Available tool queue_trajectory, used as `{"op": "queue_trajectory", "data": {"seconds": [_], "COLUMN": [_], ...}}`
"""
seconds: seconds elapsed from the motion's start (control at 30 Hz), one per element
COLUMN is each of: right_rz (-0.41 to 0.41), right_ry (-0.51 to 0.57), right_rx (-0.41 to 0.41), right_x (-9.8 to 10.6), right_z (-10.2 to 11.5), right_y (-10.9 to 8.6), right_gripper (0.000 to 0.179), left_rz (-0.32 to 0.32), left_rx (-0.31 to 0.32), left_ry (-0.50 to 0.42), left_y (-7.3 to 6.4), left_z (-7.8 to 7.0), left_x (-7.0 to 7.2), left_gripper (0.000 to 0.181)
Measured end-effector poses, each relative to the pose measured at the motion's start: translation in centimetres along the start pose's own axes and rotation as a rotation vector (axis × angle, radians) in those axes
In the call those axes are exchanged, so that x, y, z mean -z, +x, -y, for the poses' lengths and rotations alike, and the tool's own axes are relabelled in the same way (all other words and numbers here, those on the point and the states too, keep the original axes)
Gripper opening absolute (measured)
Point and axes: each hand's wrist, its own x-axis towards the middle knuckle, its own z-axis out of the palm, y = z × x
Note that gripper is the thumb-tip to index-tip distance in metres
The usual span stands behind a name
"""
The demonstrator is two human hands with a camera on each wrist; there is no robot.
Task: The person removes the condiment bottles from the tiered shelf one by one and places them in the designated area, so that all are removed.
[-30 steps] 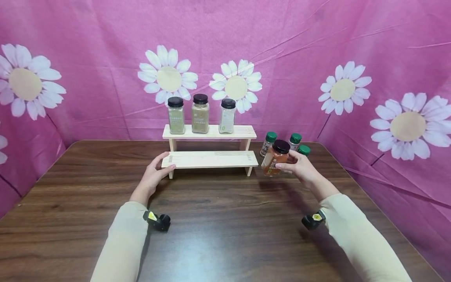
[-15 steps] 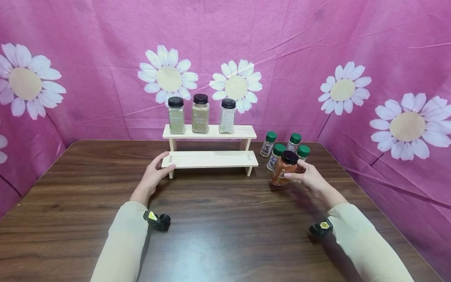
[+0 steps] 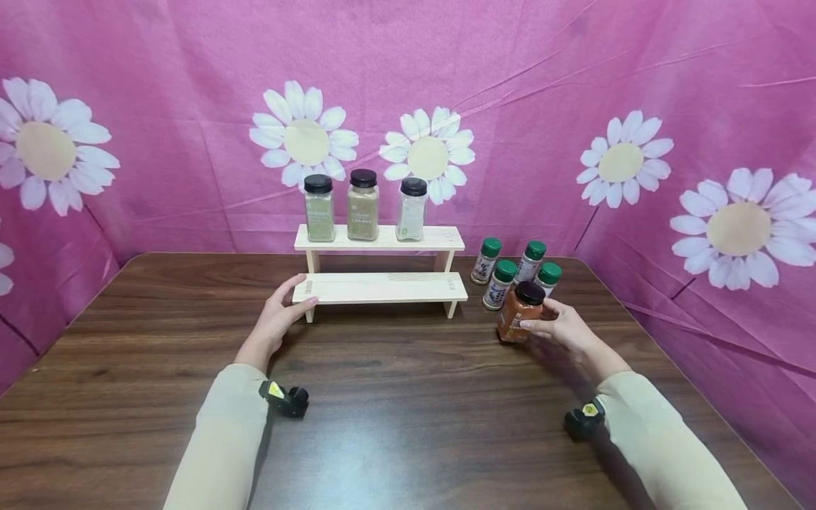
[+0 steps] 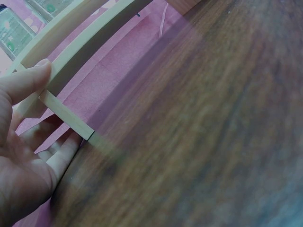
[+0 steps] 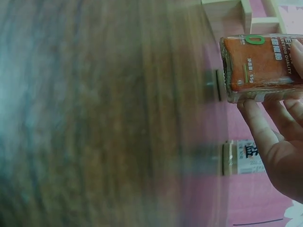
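Note:
My right hand grips a spice jar of orange-red powder with a black lid, thumb on its near side. In the right wrist view fingers support the jar from the other side; whether its base touches the table cannot be told. At the left end of a two-tier wooden rack, my left hand holds the lower step. The left wrist view has the thumb on top of the step and the other fingers around the leg, partly hidden.
On the rack's upper tier stand three black-lidded jars: a light green one, an olive-brown one and a pale one. Several green-capped shakers cluster right of the rack, just behind the held jar. Pink flowered cloth hangs behind the table.
My right hand has carried the orange-red spice jar right and toward me, away from the rack, uncovering a green-capped shaker behind it. The left hand has stayed on the rack.

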Motion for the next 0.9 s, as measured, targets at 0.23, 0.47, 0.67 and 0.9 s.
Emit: {"op": "queue_trajectory", "data": {"seconds": [0.23, 0.47, 0.67, 0.9], "right_rz": [0.016, 0.042, 0.069, 0.06], "right_ry": [0.002, 0.016, 0.046, 0.088], "right_rx": [-0.035, -0.012, -0.011, -0.075], "right_x": [0.8, 2.1, 1.3, 0.7], "right_z": [-0.7, -2.6, -1.8, -1.1], "right_y": [0.1, 1.0, 0.6, 0.5], "right_gripper": [0.04, 0.042, 0.043, 0.041], "left_rz": [0.001, 0.003, -0.004, -0.002], "left_rx": [-0.012, -0.002, 0.004, 0.0], "left_ry": [-0.006, -0.015, 0.003, 0.005], "left_y": [0.1, 0.1, 0.2, 0.0], "left_z": [-0.1, -0.1, -0.2, -0.1], "left_x": [-0.1, -0.1, 0.0, 0.0], "left_gripper": [0.062, 0.062, 0.063, 0.062]}}
